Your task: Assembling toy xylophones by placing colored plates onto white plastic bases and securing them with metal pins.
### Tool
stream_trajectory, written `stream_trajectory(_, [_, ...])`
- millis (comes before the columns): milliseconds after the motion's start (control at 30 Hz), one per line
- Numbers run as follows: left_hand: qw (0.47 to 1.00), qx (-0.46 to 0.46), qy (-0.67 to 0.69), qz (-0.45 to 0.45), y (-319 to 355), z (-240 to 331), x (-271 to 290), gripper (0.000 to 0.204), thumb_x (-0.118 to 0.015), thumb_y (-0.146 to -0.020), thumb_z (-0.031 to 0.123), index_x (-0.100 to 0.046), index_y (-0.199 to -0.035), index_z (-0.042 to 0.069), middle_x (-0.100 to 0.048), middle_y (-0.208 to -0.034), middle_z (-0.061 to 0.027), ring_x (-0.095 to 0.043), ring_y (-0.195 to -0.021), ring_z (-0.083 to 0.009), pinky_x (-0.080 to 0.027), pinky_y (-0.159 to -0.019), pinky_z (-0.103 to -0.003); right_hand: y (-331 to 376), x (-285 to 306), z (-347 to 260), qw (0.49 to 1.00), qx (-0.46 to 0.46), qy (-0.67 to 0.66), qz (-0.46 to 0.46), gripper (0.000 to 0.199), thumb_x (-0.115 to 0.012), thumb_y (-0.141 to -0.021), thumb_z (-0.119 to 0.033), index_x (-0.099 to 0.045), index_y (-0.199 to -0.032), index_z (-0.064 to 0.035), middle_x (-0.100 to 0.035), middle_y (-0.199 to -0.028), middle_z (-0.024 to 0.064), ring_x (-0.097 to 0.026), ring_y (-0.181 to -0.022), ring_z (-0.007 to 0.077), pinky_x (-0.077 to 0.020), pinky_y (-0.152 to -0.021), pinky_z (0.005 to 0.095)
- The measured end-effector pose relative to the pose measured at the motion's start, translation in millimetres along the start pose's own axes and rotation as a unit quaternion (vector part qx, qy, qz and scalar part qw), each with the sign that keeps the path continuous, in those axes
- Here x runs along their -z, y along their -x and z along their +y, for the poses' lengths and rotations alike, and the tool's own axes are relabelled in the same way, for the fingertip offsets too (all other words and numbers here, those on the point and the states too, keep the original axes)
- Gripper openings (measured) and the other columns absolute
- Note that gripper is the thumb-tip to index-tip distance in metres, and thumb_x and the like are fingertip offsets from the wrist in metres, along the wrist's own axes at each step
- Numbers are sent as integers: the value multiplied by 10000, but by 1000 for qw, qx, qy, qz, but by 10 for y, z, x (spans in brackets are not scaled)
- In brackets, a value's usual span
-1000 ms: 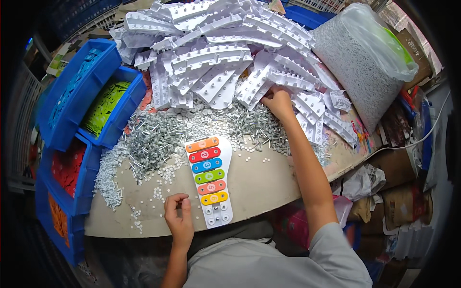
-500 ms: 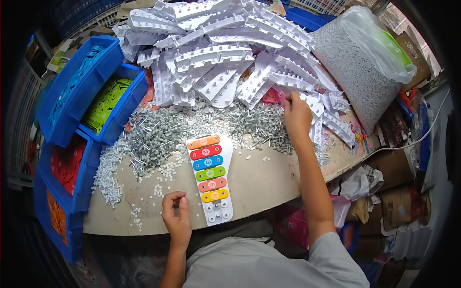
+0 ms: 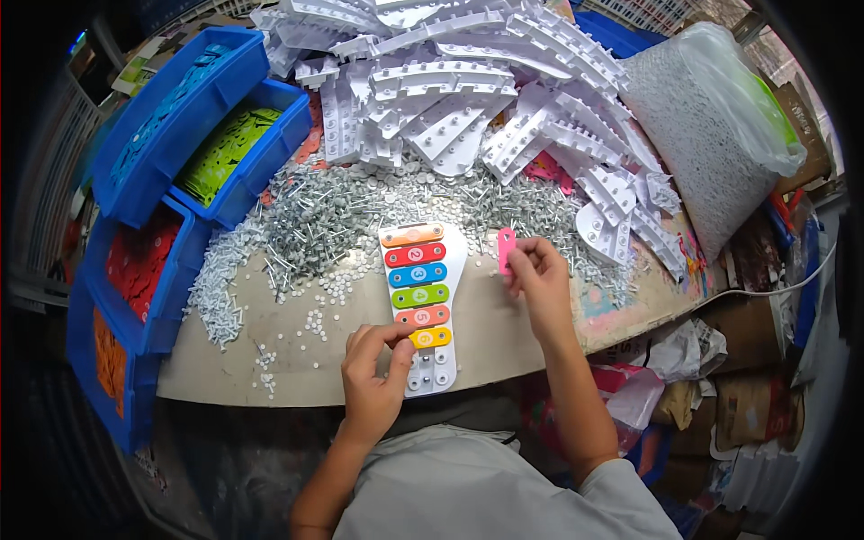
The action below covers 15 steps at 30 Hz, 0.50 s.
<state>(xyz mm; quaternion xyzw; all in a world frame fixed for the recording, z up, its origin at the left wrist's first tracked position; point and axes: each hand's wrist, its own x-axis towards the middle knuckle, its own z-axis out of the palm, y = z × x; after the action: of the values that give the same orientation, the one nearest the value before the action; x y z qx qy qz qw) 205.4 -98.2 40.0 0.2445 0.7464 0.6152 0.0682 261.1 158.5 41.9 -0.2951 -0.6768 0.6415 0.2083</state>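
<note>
A white toy xylophone base lies upright before me on the table, with a column of coloured bars across it. Its lower end shows bare posts below the yellow bar. Beside that end is my left hand, fingers bent and thumb apart, holding nothing; its fingertips reach the left side of the yellow bar. To the right of the xylophone, my right hand pinches a pink xylophone bar between thumb and fingers, just above the tabletop. The bar has a hole near its upper end.
Heaped screws and small white washers spread behind the xylophone. Beyond them rises a pile of white plastic bases. Blue bins of coloured bars line the left; a clear bag of grey pieces stands at right.
My right hand has come back from the pink bars by the white pile, carrying one nearer to the xylophone. My left hand has moved right to the xylophone's lower end. The whole view has shifted.
</note>
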Motion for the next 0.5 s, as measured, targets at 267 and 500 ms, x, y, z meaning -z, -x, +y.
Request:
stream_trajectory(267, [994,-63,-85,-15,73,76,130,183,-730,-917,7,-735,-1100,-6,-698,-917,-84,-621,-866,-223,-477,-799,-355,540,25,-217,996,-13,4,-88,122,-637,-1036,-104,-645,-1077,11,-653,-847,34,-620,-683,85,-497,-568,238])
stream_trajectory(500, [981,93,111,-130,114,223,123,145,-759,-932,21,-736,-1069,-19,-710,-913,-54,-630,-846,-126,-491,-760,-272,1072,-257,-510,963,64,134,-226,103,-688,-960,-7,-738,-1045,22,-732,-902,48,-682,-815,111,-533,-698,256])
